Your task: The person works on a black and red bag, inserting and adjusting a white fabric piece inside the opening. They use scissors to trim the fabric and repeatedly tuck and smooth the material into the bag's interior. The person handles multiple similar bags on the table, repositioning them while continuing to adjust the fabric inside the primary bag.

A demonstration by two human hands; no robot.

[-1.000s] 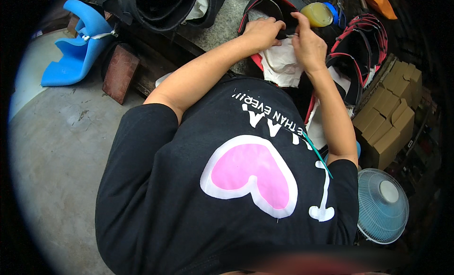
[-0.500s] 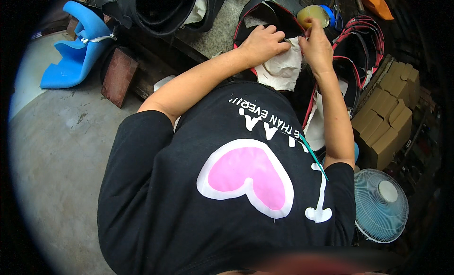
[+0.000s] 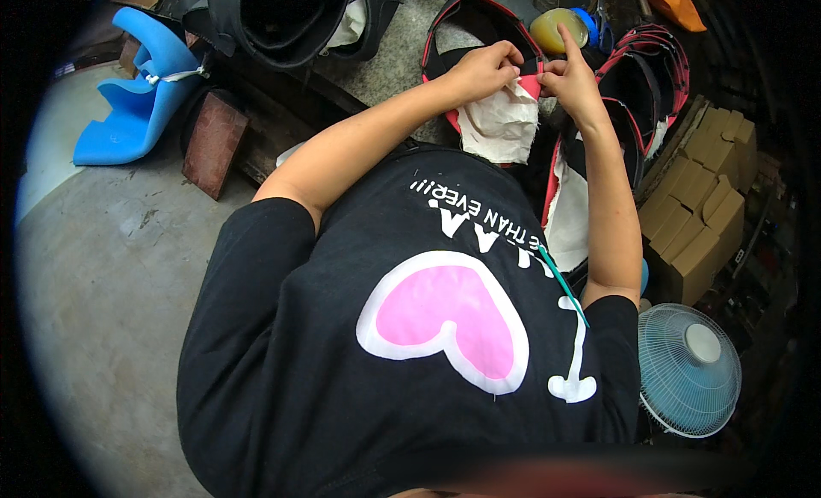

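My left hand (image 3: pixel 483 70) and my right hand (image 3: pixel 575 80) meet at the top of the view. Both pinch the red-trimmed edge (image 3: pixel 530 85) of a black padded cover (image 3: pixel 466 23), and my right index finger sticks up. A white cloth lining (image 3: pixel 500 130) hangs from that edge below my left hand. A second black cover with red trim (image 3: pixel 654 79) lies just right of my right hand. My black shirt with a pink heart fills the lower middle of the view.
A yellowish round object (image 3: pixel 554 27) sits behind my hands. A black shell (image 3: pixel 282 23), a blue plastic seat (image 3: pixel 141 100) and a brick (image 3: pixel 214 143) are at the upper left. Stacked cardboard boxes (image 3: pixel 705 216) and a pale blue fan (image 3: pixel 688 370) stand on the right, with concrete floor (image 3: pixel 103 310) on the left.
My hands have drawn closer together on the red edge, and my right index finger has lifted. The white cloth now hangs a little lower.
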